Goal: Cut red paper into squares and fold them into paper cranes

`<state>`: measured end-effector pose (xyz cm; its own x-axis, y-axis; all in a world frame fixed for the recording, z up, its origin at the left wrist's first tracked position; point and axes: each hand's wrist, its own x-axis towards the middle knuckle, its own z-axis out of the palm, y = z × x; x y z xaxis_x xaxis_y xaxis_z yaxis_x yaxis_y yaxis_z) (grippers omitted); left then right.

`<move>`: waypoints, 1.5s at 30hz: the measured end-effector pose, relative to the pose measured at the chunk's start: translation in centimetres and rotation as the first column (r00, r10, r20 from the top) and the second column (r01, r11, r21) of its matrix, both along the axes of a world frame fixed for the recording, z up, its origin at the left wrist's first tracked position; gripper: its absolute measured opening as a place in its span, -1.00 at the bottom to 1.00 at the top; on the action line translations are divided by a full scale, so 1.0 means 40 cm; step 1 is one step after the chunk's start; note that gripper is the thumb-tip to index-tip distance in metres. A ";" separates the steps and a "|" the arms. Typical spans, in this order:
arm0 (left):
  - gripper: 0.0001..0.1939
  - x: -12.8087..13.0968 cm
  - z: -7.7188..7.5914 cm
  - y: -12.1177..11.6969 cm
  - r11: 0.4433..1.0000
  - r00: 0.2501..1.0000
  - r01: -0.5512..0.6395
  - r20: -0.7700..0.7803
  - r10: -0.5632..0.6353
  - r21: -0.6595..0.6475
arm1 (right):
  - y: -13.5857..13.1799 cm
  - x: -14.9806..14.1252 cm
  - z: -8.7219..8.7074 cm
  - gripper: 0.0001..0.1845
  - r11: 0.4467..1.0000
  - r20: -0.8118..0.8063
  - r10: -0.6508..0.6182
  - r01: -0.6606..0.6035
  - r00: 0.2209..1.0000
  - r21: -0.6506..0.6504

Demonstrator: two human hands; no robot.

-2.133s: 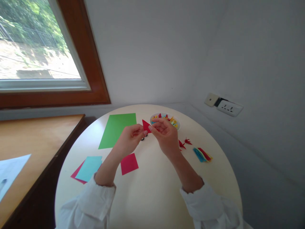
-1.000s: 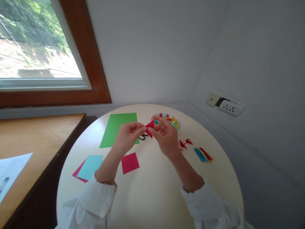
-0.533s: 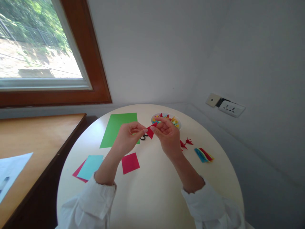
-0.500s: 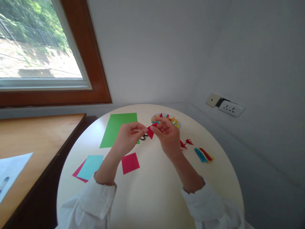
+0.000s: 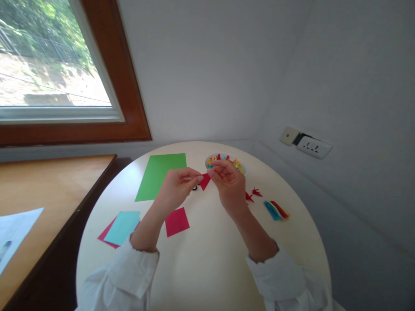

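Small folded red paper [image 5: 204,181] held above the surface [image 5: 207,259], its point hanging down toward the near side, long axis tilted. Left hand [image 5: 177,190] and right hand [image 5: 228,183] both have fingers pinched on its top edge. Just beyond, a bowl [image 5: 241,166] holds tiny coloured folded papers.

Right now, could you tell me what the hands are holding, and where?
Both hands pinch a small folded red paper: left hand at its left edge, right hand at its upper right edge.

Folded paper [image 5: 204,181] red; sheet [image 5: 161,175] at 11 o'clock green; squares: red [image 5: 177,221], cyan [image 5: 122,227]; worktop [image 5: 207,259] cream; sleeves [image 5: 123,276] white.
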<state>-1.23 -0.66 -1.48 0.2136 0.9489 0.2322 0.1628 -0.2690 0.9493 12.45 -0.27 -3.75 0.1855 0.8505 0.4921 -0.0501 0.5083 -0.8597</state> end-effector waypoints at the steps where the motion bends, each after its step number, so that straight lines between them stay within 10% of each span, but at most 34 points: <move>1: -0.81 0.001 -0.001 0.001 1.000 1.000 0.011 0.020 -0.011 -0.018 | -0.001 0.000 0.000 -0.85 1.000 -0.004 -0.004 0.004 1.000 0.003; 45: -0.73 -0.012 -0.002 0.010 0.998 0.987 0.026 0.163 -0.015 -0.060 | 0.007 -0.001 -0.012 -0.85 0.997 0.046 0.060 -0.058 0.997 -0.051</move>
<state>-1.71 -0.26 -1.54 0.1975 0.9583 0.2067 0.0003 -0.2109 0.9775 12.40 0.03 -4.23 0.1114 0.8827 0.4565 -0.0373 0.4628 -0.8857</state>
